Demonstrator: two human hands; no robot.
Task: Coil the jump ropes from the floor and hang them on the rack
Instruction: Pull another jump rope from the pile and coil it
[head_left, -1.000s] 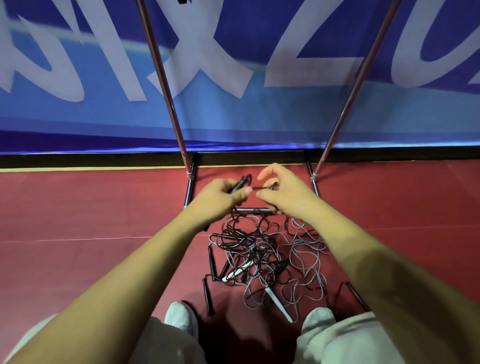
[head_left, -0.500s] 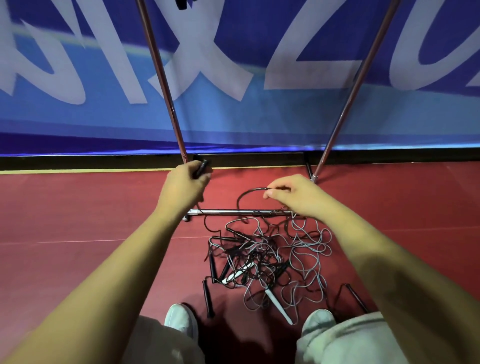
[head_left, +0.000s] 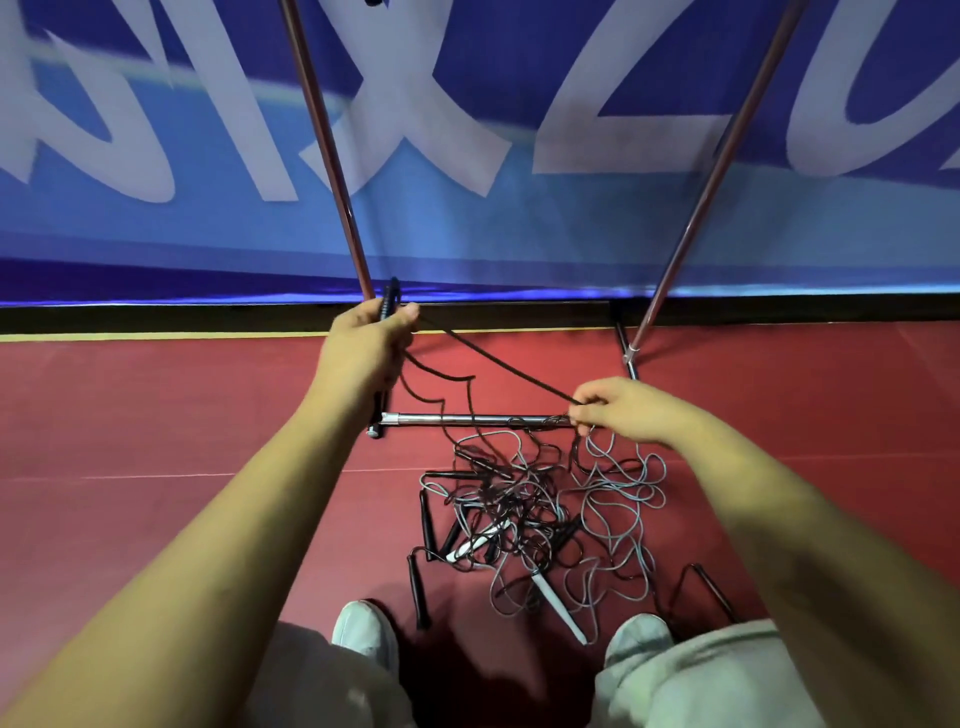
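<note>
A tangle of black and grey jump ropes (head_left: 540, 514) with black and white handles lies on the red floor in front of my feet. My left hand (head_left: 363, 348) grips a black handle (head_left: 388, 299) raised near the rack's left pole (head_left: 327, 150). From it a black rope (head_left: 498, 361) runs taut down to my right hand (head_left: 623, 408), which pinches it just above the rack's low crossbar (head_left: 467, 419). A slack loop of the same rope hangs below my left hand into the pile.
The rack's right pole (head_left: 727, 150) rises at an angle from its foot (head_left: 629, 358). A blue banner (head_left: 519, 234) covers the wall behind. My white shoes (head_left: 363, 634) stand close to the pile, with a black handle (head_left: 714, 590) by the right one.
My left hand has lifted the black handle up and left toward the pole. My right hand has slid down and right along the rope, which is now pulled straight between both hands.
</note>
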